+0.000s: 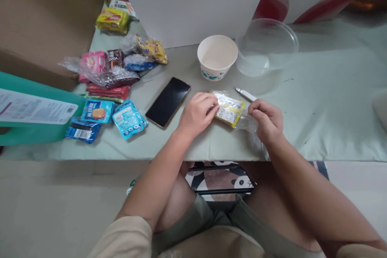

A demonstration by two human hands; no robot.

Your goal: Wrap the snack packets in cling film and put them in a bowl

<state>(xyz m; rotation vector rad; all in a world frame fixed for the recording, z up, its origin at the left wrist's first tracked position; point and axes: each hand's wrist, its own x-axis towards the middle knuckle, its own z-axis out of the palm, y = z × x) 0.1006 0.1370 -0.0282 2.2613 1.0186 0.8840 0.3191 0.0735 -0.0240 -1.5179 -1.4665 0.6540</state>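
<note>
A yellow snack packet with a pale printed label (228, 111) lies near the table's front edge. Clear plastic wrap (249, 119) stretches from it towards the right. My left hand (197, 113) is closed on the packet's left end, its fingers curled over the edge. On the other side, my right hand (267, 120) pinches the loose end of the wrap. A slim tool with a white handle and metal tip (245, 94) lies just beyond my right hand. Left of my left hand rests a dark-screened phone (168, 101).
A paper bowl (217, 58) and a clear plastic bowl (267, 54) stand behind the packet. Several wrapped snacks (115, 66) and blue packets (129, 119) lie at the left, near a green bag (33, 109). Boxes (193, 4) line the back.
</note>
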